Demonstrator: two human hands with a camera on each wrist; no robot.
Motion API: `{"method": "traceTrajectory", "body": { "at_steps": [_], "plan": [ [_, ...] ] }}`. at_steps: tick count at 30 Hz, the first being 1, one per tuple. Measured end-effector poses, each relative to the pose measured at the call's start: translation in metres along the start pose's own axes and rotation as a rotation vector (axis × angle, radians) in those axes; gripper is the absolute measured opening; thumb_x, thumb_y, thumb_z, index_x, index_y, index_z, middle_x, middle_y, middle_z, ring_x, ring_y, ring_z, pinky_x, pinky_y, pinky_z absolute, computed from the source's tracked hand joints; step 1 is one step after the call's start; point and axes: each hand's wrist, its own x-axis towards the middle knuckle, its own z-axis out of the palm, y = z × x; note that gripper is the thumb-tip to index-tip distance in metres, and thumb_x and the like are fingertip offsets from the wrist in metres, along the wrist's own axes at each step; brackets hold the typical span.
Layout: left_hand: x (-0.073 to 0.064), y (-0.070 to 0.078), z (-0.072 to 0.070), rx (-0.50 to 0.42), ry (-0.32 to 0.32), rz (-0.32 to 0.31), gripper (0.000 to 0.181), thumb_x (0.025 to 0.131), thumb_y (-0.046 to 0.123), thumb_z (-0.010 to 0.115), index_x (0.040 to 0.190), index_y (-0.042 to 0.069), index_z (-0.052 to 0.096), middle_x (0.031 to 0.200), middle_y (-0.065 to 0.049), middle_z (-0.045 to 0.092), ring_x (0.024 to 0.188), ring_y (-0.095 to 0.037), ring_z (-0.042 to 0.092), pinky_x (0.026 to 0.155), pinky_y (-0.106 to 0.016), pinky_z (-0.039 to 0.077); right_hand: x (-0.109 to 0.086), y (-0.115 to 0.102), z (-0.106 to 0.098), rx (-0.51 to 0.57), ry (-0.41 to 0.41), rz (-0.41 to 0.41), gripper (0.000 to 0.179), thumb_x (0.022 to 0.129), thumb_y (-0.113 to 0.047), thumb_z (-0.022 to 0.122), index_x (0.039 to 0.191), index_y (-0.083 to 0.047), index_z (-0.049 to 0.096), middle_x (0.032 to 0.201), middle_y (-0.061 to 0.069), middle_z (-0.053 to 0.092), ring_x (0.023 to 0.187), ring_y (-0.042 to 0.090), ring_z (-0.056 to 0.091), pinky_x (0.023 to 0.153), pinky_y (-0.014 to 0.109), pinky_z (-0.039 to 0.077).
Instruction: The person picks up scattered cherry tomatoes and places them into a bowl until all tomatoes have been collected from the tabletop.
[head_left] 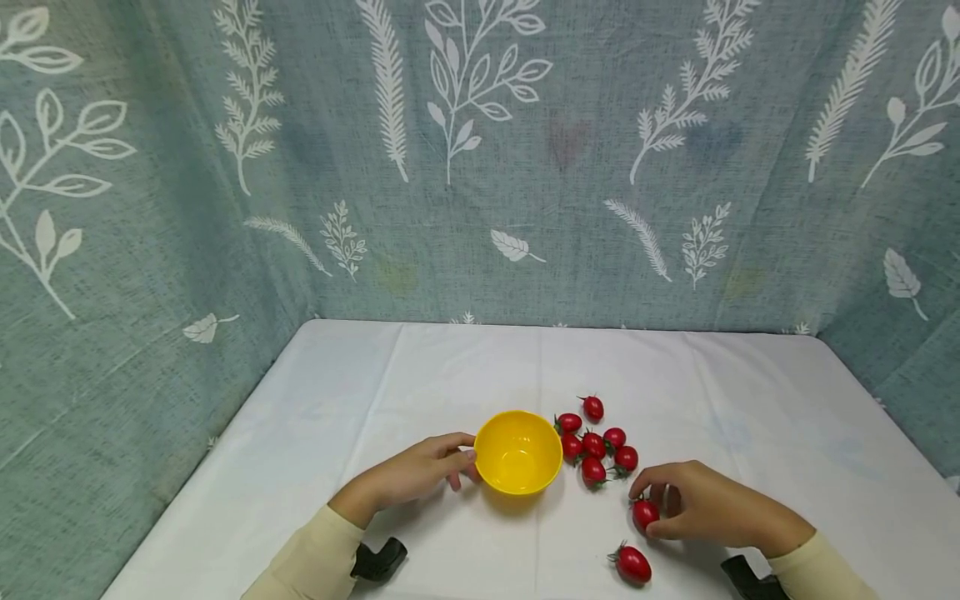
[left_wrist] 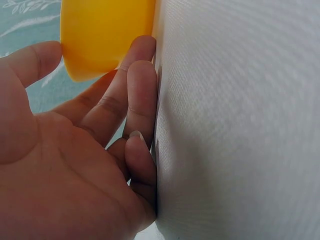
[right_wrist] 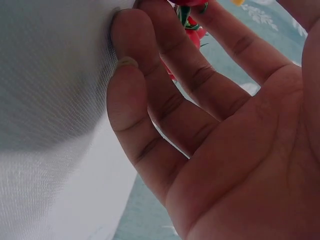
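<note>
A yellow bowl (head_left: 517,483) stands upright on the table. At its left side is my left hand (head_left: 420,473), the thumb and loosely extended fingers touching its outer wall. In the left wrist view the thumb (left_wrist: 42,60) meets the side of the bowl (left_wrist: 102,40), and the other fingers lie low along the cloth. My right hand (head_left: 708,504) holds a cherry tomato (head_left: 644,515) between thumb and fingers, low over the table. Only part of that tomato (right_wrist: 192,2) shows at the top of the right wrist view. Another cherry tomato (head_left: 632,565) lies nearer to me.
Several cherry tomatoes (head_left: 593,445) with green stems lie grouped just right of the bowl; one tomato (head_left: 592,407) sits farther back. A white cloth (head_left: 450,367) covers the table. Behind and at both sides hangs a blue-green leaf-patterned curtain (head_left: 570,250).
</note>
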Motion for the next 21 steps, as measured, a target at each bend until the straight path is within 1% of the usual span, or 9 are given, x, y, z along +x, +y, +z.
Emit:
{"method": "traceTrajectory", "body": {
  "at_steps": [10,17,21],
  "plan": [
    [-0.0002,-0.0008,0.0005,-0.006,0.009,-0.005,0.044,0.105,0.042,0.047,0.139,0.015,0.053,0.109,-0.002,0.072,0.090,-0.019,0.060,0.084,-0.037,0.039,0.0002,-0.0013,0.0005,-0.014,0.000,0.005,0.032,0.082,-0.025,0.083,0.110,-0.017,0.068,0.086,-0.002,0.063,0.069,0.010,0.057,0.060,0.025,0.050],
    [0.0003,-0.0005,0.0009,-0.007,0.006,0.001,0.043,0.106,0.042,0.047,0.139,0.016,0.054,0.110,-0.002,0.072,0.090,-0.019,0.061,0.087,-0.038,0.038,0.0004,-0.0027,0.0009,-0.015,0.004,0.009,0.031,0.082,-0.026,0.083,0.108,-0.019,0.068,0.086,-0.003,0.064,0.068,0.010,0.058,0.060,0.025,0.050],
    [0.0006,-0.0006,0.0008,-0.012,0.002,0.002,0.043,0.106,0.041,0.047,0.139,0.015,0.054,0.110,-0.003,0.072,0.091,-0.020,0.060,0.087,-0.038,0.038,0.0013,-0.0032,0.0016,-0.019,0.010,0.010,0.031,0.081,-0.026,0.084,0.107,-0.018,0.068,0.085,-0.003,0.064,0.068,0.010,0.057,0.060,0.025,0.051]
  ]
}}
